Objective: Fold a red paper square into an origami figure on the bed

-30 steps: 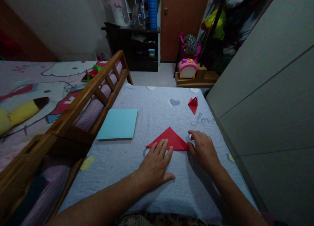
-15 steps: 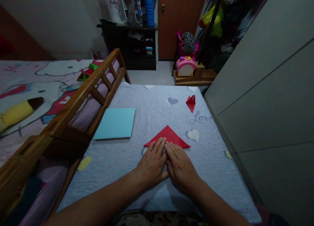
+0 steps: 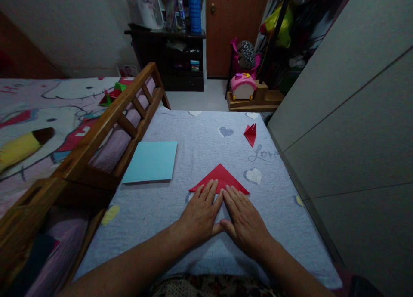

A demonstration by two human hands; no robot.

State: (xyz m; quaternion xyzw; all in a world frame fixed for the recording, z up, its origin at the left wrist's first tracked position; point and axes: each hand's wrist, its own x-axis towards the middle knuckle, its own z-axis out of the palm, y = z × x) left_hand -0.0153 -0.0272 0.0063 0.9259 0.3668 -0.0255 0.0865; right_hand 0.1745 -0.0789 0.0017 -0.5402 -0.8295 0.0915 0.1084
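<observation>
A sheet of red paper (image 3: 220,175), folded into a triangle with its peak pointing away from me, lies on the cloth-covered surface. My left hand (image 3: 200,211) rests flat on the paper's near edge, left of its middle, fingers stretched out. Beside it my right hand (image 3: 243,217) lies flat on the same edge, right of the middle, also with straight fingers. The two thumbs meet or nearly meet below the paper. Both hands cover part of the near fold. Farther off to the right sits a small folded red paper piece (image 3: 251,134).
A stack of light blue paper (image 3: 151,161) lies to the left on the blue patterned cloth (image 3: 206,133). A wooden bed rail (image 3: 106,120) runs along the left side, and a pale cabinet (image 3: 348,116) along the right. Dark shelving (image 3: 167,84) stands beyond.
My right hand has slid to the right along the paper's near edge, so the fingertips of both hands are farther apart. My left hand stays about where it was.
</observation>
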